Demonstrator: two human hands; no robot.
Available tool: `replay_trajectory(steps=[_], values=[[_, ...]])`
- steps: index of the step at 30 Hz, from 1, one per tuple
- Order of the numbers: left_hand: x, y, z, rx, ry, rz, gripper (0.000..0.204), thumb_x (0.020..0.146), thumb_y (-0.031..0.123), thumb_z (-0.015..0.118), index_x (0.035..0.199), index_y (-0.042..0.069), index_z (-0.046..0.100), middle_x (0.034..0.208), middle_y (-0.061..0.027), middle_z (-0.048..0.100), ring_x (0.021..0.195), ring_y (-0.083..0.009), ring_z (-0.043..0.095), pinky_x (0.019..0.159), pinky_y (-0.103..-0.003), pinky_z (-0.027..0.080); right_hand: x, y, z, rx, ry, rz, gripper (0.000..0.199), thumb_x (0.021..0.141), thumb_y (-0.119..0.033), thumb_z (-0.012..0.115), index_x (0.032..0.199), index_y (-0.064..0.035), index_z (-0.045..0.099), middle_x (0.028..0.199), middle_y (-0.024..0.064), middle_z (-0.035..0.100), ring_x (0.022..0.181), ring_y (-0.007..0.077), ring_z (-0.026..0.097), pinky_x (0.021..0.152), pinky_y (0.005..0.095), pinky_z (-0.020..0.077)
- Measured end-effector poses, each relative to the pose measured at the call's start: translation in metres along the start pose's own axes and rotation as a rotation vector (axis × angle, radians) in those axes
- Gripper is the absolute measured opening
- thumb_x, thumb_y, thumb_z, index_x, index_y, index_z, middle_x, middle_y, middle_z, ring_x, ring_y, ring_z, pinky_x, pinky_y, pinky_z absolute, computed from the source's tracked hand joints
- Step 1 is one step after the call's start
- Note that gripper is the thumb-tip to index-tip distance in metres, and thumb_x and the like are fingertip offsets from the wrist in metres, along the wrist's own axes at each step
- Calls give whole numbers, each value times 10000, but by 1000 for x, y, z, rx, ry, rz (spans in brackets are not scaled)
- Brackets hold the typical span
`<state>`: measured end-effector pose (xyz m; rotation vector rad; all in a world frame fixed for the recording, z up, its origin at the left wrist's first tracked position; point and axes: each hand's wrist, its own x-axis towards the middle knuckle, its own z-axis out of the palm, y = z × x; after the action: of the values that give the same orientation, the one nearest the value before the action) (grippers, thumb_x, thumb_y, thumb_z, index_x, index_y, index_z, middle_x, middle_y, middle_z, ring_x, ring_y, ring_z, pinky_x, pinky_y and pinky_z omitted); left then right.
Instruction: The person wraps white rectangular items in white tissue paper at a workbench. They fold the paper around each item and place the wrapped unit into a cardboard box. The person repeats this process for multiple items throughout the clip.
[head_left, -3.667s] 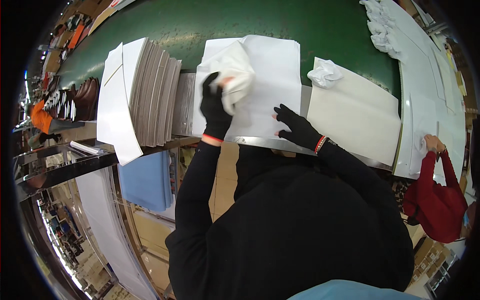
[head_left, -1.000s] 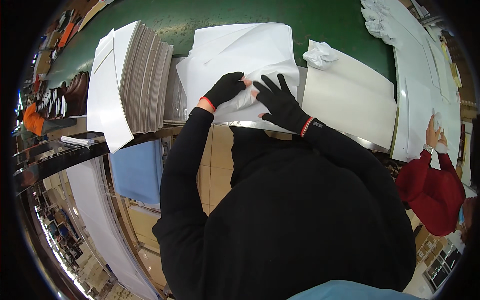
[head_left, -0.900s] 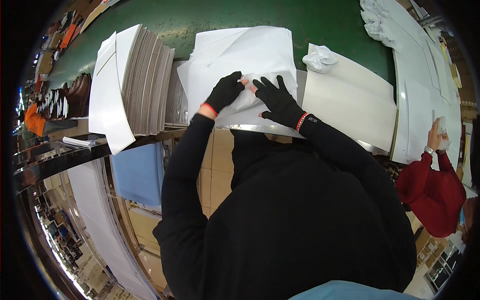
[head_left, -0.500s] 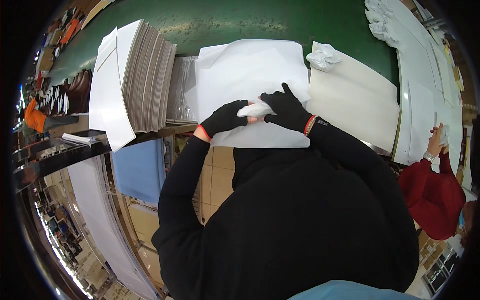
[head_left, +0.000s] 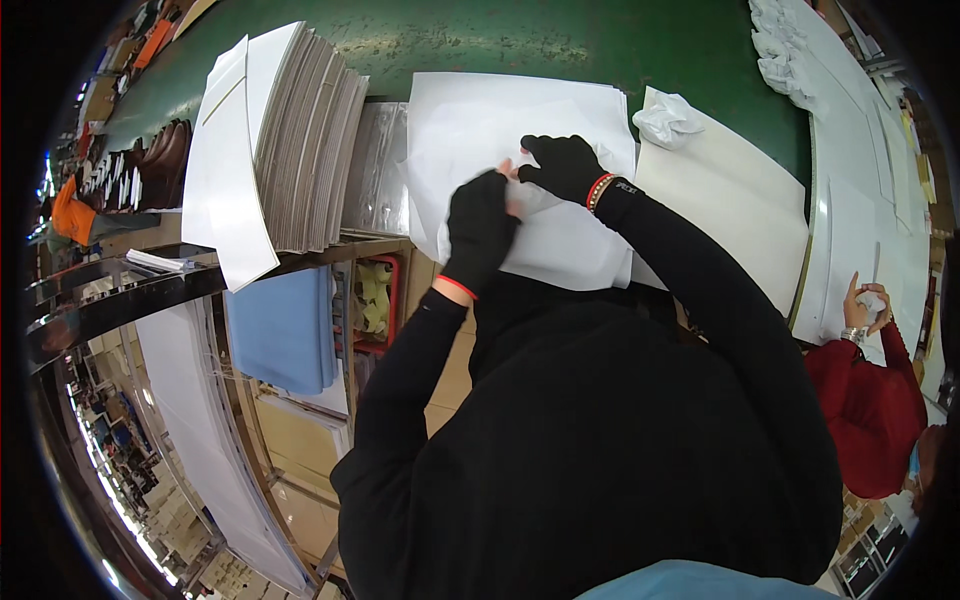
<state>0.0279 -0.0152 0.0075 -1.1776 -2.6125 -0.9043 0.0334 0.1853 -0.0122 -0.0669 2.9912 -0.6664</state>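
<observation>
Crumpled white tissue paper (head_left: pixel 537 198) appears clasped by right hand (head_left: pixel 567 167) over white sheet stack (head_left: pixel 480 120); left hand (head_left: pixel 480 222) blurred, hold cannot be told. Risk: stack creased or dragged askew if hands are pressed or pulled unevenly.

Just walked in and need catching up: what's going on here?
A person's black-gloved left hand and right hand are close together at crumpled paper over white sheets; the exact grip is hidden. A white wad sits on the cream sheet to the right, with a stack of boards to the left. A co-worker in red holds a second wad.
</observation>
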Motion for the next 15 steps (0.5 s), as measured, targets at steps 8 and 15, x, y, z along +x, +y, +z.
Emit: replay_trajectory(steps=[8, 15], values=[[19, -30, -3, -88, -182, -17, 543, 720, 282, 765, 1180, 96, 542, 1016, -130, 623, 929, -303, 607, 785, -417, 476, -72, -17, -16, 37, 220, -393, 360, 754, -208, 733, 1059, -89, 583, 1051, 93, 565, 1023, 288, 539, 939, 456, 407], [88, -89, -2, 164, -304, -38, 384, 927, 421, 530, 1138, 114, 625, 1112, -130, 598, 942, -352, 588, 775, -452, 494, -89, -18, 17, 1, 71, -237, 788, 801, -462, 687, 1385, -20, 397, 1440, 203, 357, 1370, 377, 287, 1105, 577, 202]])
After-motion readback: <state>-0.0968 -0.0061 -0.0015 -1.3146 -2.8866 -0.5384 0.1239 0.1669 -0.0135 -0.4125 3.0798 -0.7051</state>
